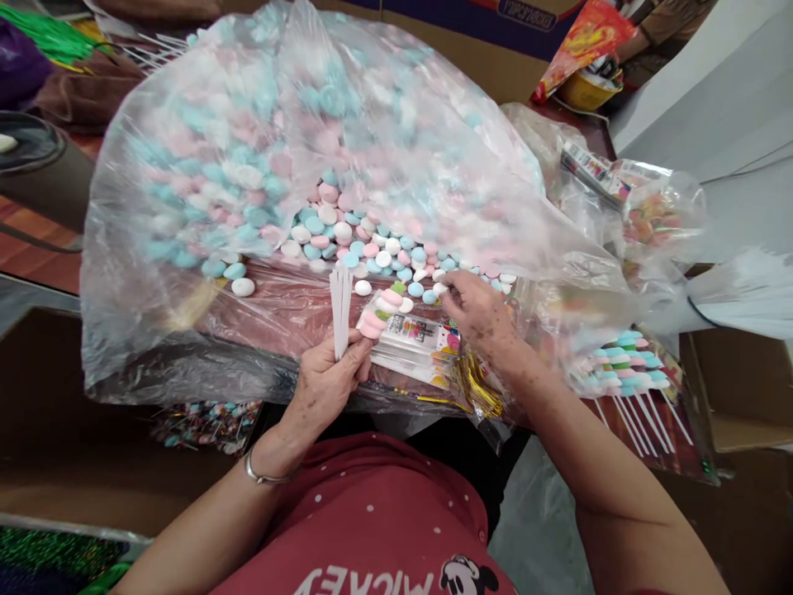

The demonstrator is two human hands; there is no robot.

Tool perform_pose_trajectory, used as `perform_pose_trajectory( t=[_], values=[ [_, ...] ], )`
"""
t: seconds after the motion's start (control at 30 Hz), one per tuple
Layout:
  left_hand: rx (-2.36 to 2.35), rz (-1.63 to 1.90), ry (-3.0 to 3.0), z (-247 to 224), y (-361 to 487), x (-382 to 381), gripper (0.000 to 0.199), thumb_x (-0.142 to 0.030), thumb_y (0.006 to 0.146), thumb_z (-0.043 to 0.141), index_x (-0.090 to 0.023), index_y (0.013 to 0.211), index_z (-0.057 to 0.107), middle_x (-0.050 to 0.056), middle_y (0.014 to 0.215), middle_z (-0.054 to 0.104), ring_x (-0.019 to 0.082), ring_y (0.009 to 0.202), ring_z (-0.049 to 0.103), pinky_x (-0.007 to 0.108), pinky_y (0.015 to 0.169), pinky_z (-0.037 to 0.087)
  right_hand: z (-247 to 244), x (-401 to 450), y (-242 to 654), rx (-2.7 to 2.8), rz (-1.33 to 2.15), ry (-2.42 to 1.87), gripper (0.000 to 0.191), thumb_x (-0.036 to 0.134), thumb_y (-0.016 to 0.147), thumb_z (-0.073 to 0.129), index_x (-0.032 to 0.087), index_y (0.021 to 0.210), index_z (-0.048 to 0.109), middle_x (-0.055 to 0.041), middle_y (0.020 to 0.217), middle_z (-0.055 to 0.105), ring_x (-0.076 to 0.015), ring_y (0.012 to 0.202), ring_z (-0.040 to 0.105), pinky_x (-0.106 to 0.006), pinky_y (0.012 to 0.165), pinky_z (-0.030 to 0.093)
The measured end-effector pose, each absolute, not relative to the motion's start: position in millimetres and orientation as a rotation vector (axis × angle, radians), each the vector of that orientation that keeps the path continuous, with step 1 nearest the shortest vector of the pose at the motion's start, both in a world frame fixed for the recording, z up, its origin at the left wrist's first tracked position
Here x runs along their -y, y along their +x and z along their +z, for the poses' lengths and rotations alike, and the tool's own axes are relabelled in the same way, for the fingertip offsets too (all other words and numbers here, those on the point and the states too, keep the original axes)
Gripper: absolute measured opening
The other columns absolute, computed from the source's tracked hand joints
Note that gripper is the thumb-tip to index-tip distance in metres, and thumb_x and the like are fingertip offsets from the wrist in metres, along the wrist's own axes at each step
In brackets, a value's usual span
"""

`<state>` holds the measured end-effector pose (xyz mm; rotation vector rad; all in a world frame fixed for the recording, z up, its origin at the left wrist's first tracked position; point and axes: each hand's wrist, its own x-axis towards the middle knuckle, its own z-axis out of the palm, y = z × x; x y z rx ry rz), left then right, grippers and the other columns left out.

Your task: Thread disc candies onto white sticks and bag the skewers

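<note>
My left hand (328, 376) is closed around a bundle of flat white sticks (340, 310) and a candy skewer (382, 312) threaded with pink, white and green pieces. To its right, my right hand (476, 310) has its fingers pinched at the edge of the candy pile, touching a white candy (440, 289). Pink, blue and white round candies (353, 235) spill from under a large clear plastic sheet (142, 330). Printed clear packets (412, 339) and gold twist ties (477, 384) lie between my hands.
Several finished candy skewers (629, 364) lie at the right of the table. A grey mug (37, 165) stands at the left. Behind are a cardboard box (446, 41) and a yellow bowl (588, 92). Below at left, an open box (74, 446) sits beside wrapped candies (207, 426).
</note>
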<state>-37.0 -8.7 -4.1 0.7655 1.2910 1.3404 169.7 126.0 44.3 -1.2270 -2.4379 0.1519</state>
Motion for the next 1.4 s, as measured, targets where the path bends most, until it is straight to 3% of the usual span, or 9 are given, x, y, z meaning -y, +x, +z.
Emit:
perform_pose_trajectory(
  t=[0.13,0.4,0.8,1.1,1.23,1.33,1.4],
  values=[
    [-1.304,1.319,0.802,-4,-36,8,0.029,-0.043,0.084,0.070,-0.015,0.077,0.071,-0.004,0.048,0.050,0.005,0.042,0.036,0.019,0.039,0.022,36,-130,161,2.578,-0.011,-1.154,0.022,0.015,0.091,0.045,0.017,0.099,0.065,-0.0116,0.097,0.070,-0.0244,0.093,0.061,-0.033,0.079,0.045],
    [-1.302,1.338,0.826,-1,-35,8,0.026,-0.041,0.086,0.069,-0.015,0.082,0.072,-0.006,0.047,0.047,0.005,0.042,0.033,0.019,0.041,0.026,29,-128,159,2.769,-0.309,-1.047,0.020,0.009,0.091,0.046,0.016,0.091,0.065,-0.0099,0.089,0.067,-0.0216,0.085,0.056,-0.030,0.073,0.039],
    [-1.323,1.294,0.838,-5,-36,8,0.035,-0.044,0.086,0.068,-0.015,0.066,0.064,-0.005,0.048,0.047,0.004,0.041,0.032,0.019,0.040,0.022,31,-135,160,2.886,-0.300,-0.997,0.014,0.007,0.087,0.052,0.014,0.092,0.064,-0.0110,0.085,0.066,-0.0241,0.085,0.053,-0.033,0.075,0.039],
    [-1.346,1.294,0.866,-2,-36,8,0.031,-0.044,0.086,0.067,-0.016,0.071,0.066,-0.005,0.049,0.048,0.005,0.041,0.031,0.021,0.041,0.023,27,-135,157,2.820,-0.198,-1.066,0.017,0.007,0.083,0.050,0.015,0.091,0.063,-0.0108,0.084,0.067,-0.0238,0.084,0.053,-0.032,0.074,0.039],
    [-1.381,1.264,0.922,5,-35,8,0.031,-0.044,0.087,0.064,-0.016,0.073,0.068,-0.005,0.049,0.047,0.006,0.043,0.032,0.021,0.041,0.024,30,-135,154,2.559,0.120,-1.221,0.014,0.008,0.076,0.053,0.017,0.084,0.061,-0.0082,0.079,0.066,-0.0217,0.080,0.055,-0.032,0.073,0.041],
    [-1.403,1.213,1.002,9,-35,8,0.030,-0.044,0.087,0.063,-0.017,0.075,0.069,-0.005,0.050,0.047,0.007,0.044,0.033,0.022,0.042,0.025,38,-132,156,2.042,0.813,-1.264,0.009,0.023,0.076,0.059,0.019,0.084,0.060,-0.0010,0.073,0.064,-0.0164,0.069,0.056,-0.029,0.065,0.043],
    [-1.404,1.187,1.043,10,-35,7,0.028,-0.042,0.088,0.062,-0.017,0.081,0.071,-0.005,0.051,0.047,0.008,0.045,0.034,0.022,0.043,0.025,45,-129,157,1.667,1.262,-1.187,0.019,0.033,0.072,0.067,0.020,0.084,0.059,0.0013,0.072,0.065,-0.0138,0.064,0.058,-0.026,0.059,0.044]
  ],
)
